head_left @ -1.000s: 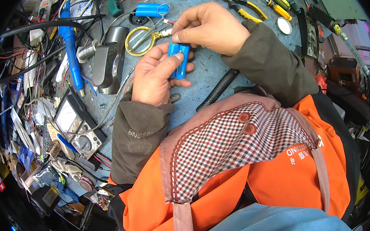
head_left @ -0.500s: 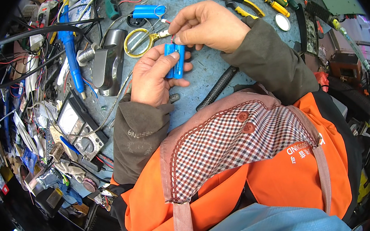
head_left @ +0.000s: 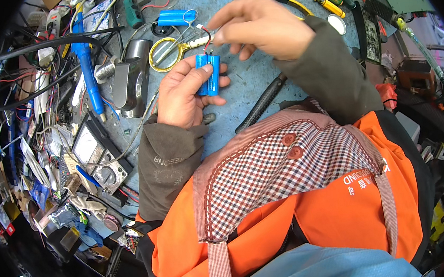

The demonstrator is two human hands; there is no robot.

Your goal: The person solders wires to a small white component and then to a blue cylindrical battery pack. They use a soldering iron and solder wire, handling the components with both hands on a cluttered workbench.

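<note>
Scuffed blue-grey desk [head_left: 248,75]: black cables [head_left: 55,41] and a dial meter [head_left: 110,174] crowd the left. Gold-rimmed magnifier [head_left: 185,46] lies just beyond the left grip [head_left: 182,93], which pinches a smooth, twin-cylinder blue pack [head_left: 213,82] between thumb and fingers. Right grip [head_left: 270,28] loosely curled, thumb and forefinger parted, nothing visible between, near the pack's thin red-black leads [head_left: 207,38].

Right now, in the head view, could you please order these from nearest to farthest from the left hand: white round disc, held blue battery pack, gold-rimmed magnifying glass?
1. Blue battery pack: held in the left hand.
2. Gold-rimmed magnifying glass: just beyond that hand.
3. White round disc: well over to the right.
</note>
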